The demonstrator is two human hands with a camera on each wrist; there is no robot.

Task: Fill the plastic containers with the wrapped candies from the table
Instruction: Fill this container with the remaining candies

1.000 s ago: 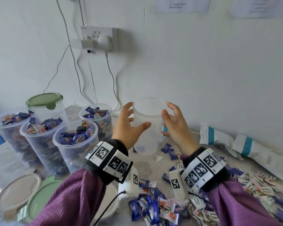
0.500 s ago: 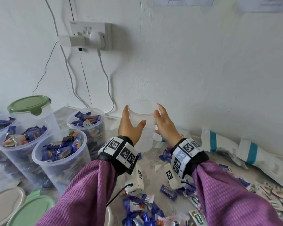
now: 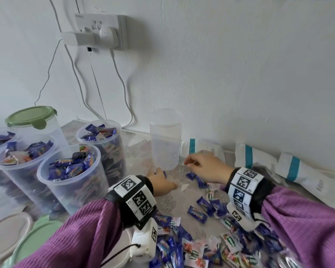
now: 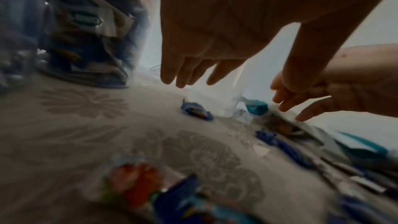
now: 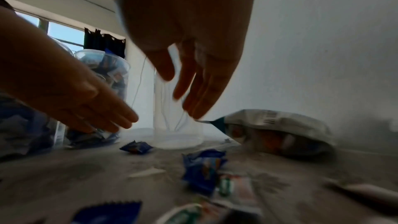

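The empty container [image 3: 165,140] now stands upright on the surface [image 3: 139,153] close to the wall, nothing inside it; half a second ago both hands were cupped around its sides, and a second ago it was held off the surface between them, so it has just been set down and let go. The left hand [image 3: 160,181] is low beside the container's base with fingers straight and apart, holding nothing, next to a lone blue candy [image 4: 197,111] lying just in front of the container. The right hand [image 3: 206,167] hovers on the other side, fingers loosely spread and also empty, near the torn end of a white and teal bag [image 5: 277,130] that lies against the wall. The scattered wrapped candies [image 3: 201,246] cover the near surface in front of both wrists. To the left stand four open filled containers [image 3: 72,171] and one behind them closed with a green lid [image 3: 30,116]; loose lids [image 3: 8,231] lie at the near left edge. In my judgement the placing step is done and the filling of this fresh container has not begun: both hands are free to scoop candies, and the nearest pieces lie within easy reach of its mouth.
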